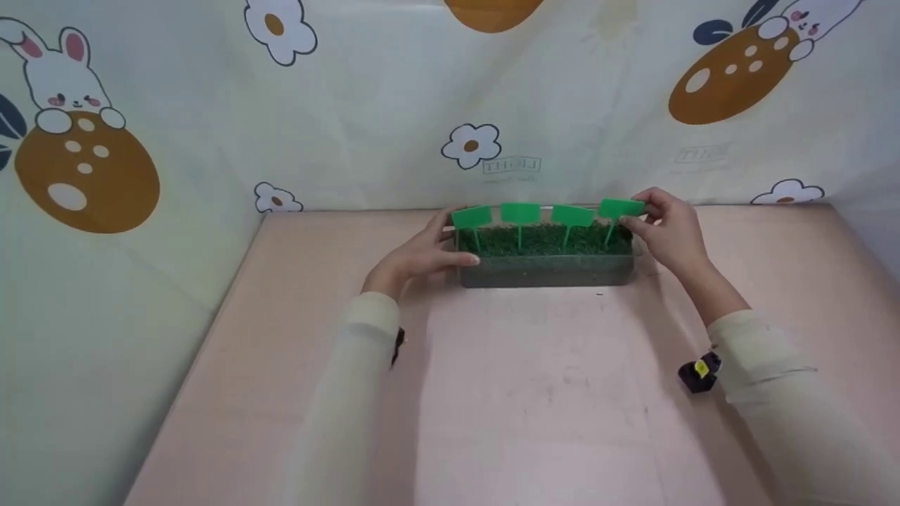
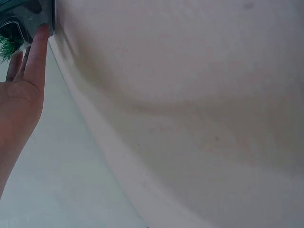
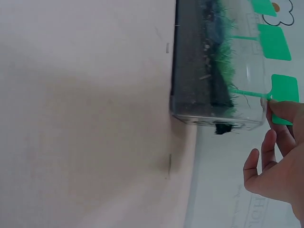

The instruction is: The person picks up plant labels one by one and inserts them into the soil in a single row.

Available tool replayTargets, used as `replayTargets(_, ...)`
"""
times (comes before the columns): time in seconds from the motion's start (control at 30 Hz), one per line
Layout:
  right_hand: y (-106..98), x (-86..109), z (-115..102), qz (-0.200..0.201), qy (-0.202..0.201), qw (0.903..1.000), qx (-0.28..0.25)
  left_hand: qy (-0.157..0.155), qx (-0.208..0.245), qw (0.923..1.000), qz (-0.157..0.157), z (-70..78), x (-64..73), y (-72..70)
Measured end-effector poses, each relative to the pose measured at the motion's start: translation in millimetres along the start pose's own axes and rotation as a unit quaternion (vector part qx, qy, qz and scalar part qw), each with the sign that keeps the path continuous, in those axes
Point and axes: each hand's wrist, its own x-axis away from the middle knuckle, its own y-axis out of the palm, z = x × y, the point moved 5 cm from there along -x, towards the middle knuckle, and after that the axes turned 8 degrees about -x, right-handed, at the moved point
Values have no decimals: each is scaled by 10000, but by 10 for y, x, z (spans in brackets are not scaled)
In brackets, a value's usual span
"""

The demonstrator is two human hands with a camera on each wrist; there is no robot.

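Observation:
A long clear plastic planter box [image 1: 547, 273] stands at the back of the table, with green grass [image 1: 538, 239] over dark soil. Several green plant labels stick up from the grass in a row. My right hand [image 1: 668, 228] pinches the rightmost plant label [image 1: 620, 208] between thumb and index finger. In the right wrist view, that label [image 3: 284, 88] leans beside the box's end, and the other fingers are loosely bent. My left hand [image 1: 425, 253] holds the left end of the box, thumb along the front rim and fingers toward the back, partly hidden by the leftmost label [image 1: 472, 217].
The pale pinkish table [image 1: 534, 393] runs up to a patterned backdrop [image 1: 365, 105] with rabbits and flowers, close behind the box. A black wrist device [image 1: 698, 374] sits at the right sleeve, another [image 1: 398, 346] at the left.

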Motion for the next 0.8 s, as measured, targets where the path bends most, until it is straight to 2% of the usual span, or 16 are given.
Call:
replayTargets(0.37, 17, 13, 40, 32, 149, 9987, 484, -33, -145, 9999, 18, 11, 10, -9)
replayTargets(0.47, 23, 13, 38, 20, 81, 9982, 594, 68, -158, 9999, -5, 24, 13, -16)
replayTargets(0.63, 29, 14, 48, -86, -28, 9986, 530, 241, -18, 9997, -84, 30, 12, -16)
replayTargets(0.8, 6, 38, 84, -131, 28, 9995, 293, 68, 69, 9999, -108, 3, 17, -9)
